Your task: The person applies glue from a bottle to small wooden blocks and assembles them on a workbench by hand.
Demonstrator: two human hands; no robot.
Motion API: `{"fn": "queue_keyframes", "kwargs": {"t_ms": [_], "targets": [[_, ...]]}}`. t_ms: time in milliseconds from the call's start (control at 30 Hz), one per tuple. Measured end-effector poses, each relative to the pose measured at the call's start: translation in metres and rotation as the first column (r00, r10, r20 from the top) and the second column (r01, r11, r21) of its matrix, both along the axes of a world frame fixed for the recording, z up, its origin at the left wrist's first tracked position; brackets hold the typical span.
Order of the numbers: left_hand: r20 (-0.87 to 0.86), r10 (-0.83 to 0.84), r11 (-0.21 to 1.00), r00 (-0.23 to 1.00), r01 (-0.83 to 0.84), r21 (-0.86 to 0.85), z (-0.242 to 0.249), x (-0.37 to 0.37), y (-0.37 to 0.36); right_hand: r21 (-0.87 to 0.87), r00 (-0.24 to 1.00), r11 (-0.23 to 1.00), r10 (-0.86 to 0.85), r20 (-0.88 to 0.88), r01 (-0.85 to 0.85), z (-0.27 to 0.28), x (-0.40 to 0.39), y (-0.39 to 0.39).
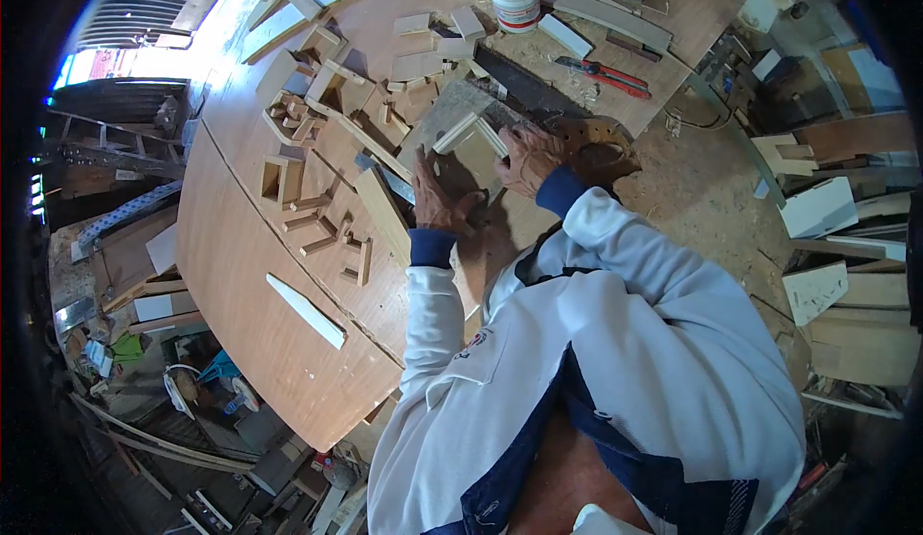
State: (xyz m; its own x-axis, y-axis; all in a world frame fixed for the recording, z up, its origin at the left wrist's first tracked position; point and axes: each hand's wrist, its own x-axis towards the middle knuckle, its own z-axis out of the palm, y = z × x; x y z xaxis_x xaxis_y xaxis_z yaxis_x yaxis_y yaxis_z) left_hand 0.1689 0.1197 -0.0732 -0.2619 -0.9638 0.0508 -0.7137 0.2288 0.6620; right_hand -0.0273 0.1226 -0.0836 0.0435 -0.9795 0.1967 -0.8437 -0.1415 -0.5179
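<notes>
A light V-shaped corner of wooden moulding [460, 134] lies over a grey board [431, 131] in front of me. My right hand [532, 158] closes its fingers on the moulding's right leg. At the left leg's end, my left hand [440, 197] has its fingers stretched up beside the moulding and its thumb spread apart. Right of the board rests a handsaw with a dark blade [529, 83]; its brown wooden handle [604, 144] lies just beyond my right hand. A pale wooden strip [383, 216] lies to the left of my left hand.
Small wooden frames and offcuts [332, 218] cover the workbench [240, 275] on the left. Red-handled pliers [615, 78] and a white tub [514, 4] with sticks in it stand farther back. A white pointed strip [306, 310] lies near the left edge. Wood scraps [822, 208] are piled at right.
</notes>
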Motion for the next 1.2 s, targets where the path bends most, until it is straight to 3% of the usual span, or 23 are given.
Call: {"fn": "queue_keyframes", "kwargs": {"t_ms": [400,633,733,800,933,1000,1133,1200], "targets": [[-0.03,0.017,0.999,0.999,-0.016,0.039,0.004,-0.001,0.001,0.096,1.0,0.995,0.017,-0.012,-0.016,0.003,0.0,-0.002],[0.003,0.007,1.0,1.0,-0.007,0.012,0.001,0.0,0.001,0.1,1.0,0.995,0.009,0.007,-0.009,0.002,0.0,-0.002],[-0.017,0.023,1.0,1.0,-0.023,0.014,-0.001,0.0,0.001,0.025,1.0,0.999,-0.023,-0.01,0.023,-0.001,0.002,-0.001],[-0.027,0.008,1.0,1.0,-0.008,0.008,-0.002,0.001,0.0,0.138,1.0,0.99,0.002,0.005,-0.003,0.001,0.0,-0.004],[-0.046,-0.011,1.0,0.999,0.01,-0.009,-0.006,0.003,-0.001,0.131,1.0,0.991,-0.007,0.011,0.006,-0.002,-0.001,-0.003],[-0.031,0.008,1.0,0.999,-0.008,0.0,-0.007,0.002,-0.001,0.038,0.999,0.999,-0.002,-0.044,0.003,-0.002,-0.002,-0.004],[-0.006,0.019,0.999,1.0,-0.02,-0.026,-0.005,0.001,0.0,0.087,0.999,0.996,-0.002,-0.042,0.006,0.002,-0.002,-0.002],[-0.005,0.021,1.0,1.0,-0.021,-0.013,-0.003,0.001,0.0,0.109,0.999,0.994,0.019,0.031,-0.022,0.002,-0.002,-0.003]]}}
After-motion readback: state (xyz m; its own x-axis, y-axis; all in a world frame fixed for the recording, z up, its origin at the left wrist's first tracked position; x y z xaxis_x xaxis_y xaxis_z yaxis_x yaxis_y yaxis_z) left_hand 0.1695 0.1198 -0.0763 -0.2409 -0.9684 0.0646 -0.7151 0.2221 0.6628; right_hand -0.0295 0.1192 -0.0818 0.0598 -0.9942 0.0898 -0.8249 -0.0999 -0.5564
